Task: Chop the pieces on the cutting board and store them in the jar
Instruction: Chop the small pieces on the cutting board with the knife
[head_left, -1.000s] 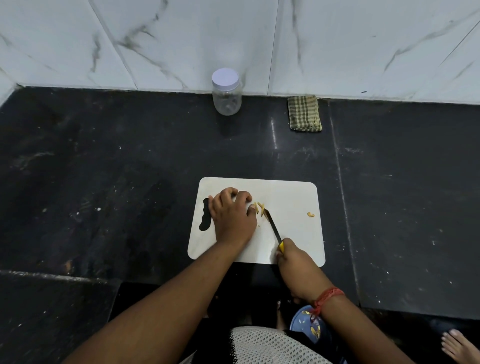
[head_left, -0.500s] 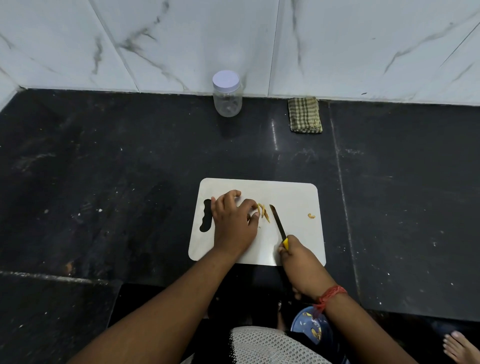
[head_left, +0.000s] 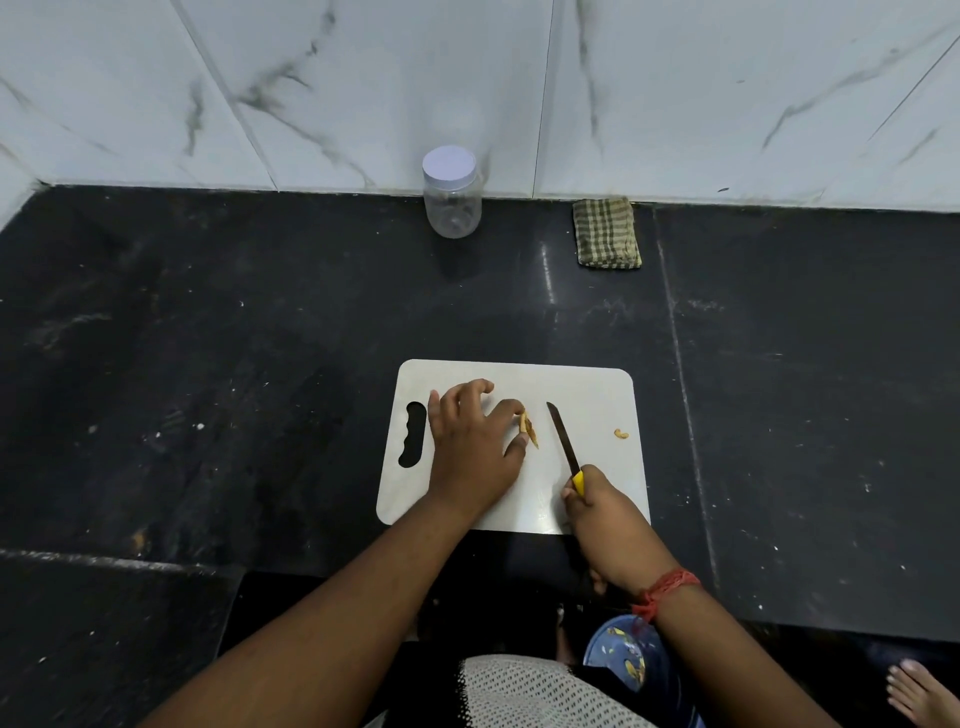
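Mid-chop, left hand (head_left: 475, 447) pinches pieces (head_left: 529, 428) on the board (head_left: 582, 384); right hand (head_left: 605, 512) grips knife (head_left: 563, 439), poised beside them for another cut.

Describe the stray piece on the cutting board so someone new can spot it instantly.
Start at the white rectangular plastic cutting board on the black stone counter. Right of the dark-bladed, yellow-handled knife, near the board's right edge, lies a small curled yellowish piece. It lies alone, untouched, unlike the yellowish strips at the left hand's fingers.
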